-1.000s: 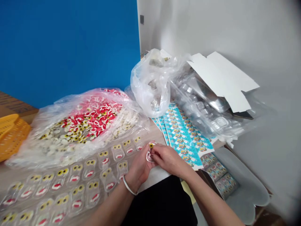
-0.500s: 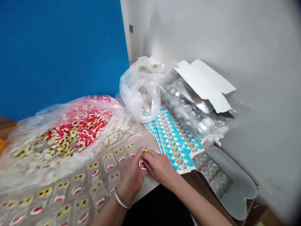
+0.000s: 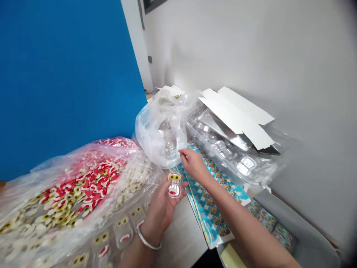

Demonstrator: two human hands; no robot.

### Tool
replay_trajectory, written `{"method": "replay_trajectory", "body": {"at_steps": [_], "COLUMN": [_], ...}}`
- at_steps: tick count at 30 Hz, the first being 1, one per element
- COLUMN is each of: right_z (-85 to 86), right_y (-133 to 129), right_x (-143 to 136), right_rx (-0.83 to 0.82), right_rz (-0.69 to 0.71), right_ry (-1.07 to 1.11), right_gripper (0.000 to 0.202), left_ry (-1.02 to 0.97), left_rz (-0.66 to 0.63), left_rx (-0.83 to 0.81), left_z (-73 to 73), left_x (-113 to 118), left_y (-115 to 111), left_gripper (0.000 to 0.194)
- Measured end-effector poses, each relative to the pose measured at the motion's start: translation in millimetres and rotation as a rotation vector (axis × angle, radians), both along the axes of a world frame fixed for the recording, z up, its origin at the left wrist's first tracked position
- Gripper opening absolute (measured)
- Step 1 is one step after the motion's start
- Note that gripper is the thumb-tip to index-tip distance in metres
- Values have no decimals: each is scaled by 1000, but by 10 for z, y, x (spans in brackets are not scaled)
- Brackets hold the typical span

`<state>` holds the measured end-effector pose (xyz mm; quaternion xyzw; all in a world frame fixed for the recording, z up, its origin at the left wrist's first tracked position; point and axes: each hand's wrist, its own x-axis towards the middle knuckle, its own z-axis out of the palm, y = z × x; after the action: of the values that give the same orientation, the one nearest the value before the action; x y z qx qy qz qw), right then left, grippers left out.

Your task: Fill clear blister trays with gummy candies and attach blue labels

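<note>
In my left hand (image 3: 164, 204) lies a small clear plastic blister shell (image 3: 174, 190) with two yellow eye pieces and a red mouth piece inside. The thumb presses it against the fingers, palm turned up. My right hand (image 3: 193, 163) is over the sticker sheets, its fingertips pinched together at the edge of a white translucent plastic bag (image 3: 160, 136). Whatever those fingertips hold, if anything, is too small to make out. Clear plastic pieces (image 3: 169, 139) show through the bag's mouth.
A large clear bag (image 3: 83, 178) of loose red mouths and yellow eyes spreads at left. Filled shells (image 3: 124, 230) lie in front of it. Blue sticker sheets (image 3: 202, 203) lie under my right arm. White card (image 3: 237, 117) tops bagged clear trays (image 3: 220, 147). A grey bin (image 3: 312, 242) holds finished packs.
My right hand has left the shell and moved up and forward to the bag. My left hand has opened out flatter beneath the shell. The view has tilted up and swung right.
</note>
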<state>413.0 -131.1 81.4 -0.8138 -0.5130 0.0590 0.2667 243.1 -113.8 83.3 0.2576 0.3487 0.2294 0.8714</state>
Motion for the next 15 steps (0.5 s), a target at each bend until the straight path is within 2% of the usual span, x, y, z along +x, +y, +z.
{"method": "replay_trajectory", "body": {"at_steps": [4,7,11,15], "right_z": [-88,-235,-377,-367], "right_y": [663,912,943,786], "right_x": [285,313,319,359], "right_rx": [-139,-196,-163,-50], "right_rz": [4,23,29,34], "right_ry": [-37,-45,-13,88], "right_gripper": [25,19,16,13], "left_ry": [-49,-38,11,8], "left_rz": [96,165,193,187], "left_rx": [44,46,11,14], "left_z": [103,101,51,-22], "left_x": [334,404,338,278], "left_y": [379,582,662,638], "left_gripper": [21,14,14,18]}}
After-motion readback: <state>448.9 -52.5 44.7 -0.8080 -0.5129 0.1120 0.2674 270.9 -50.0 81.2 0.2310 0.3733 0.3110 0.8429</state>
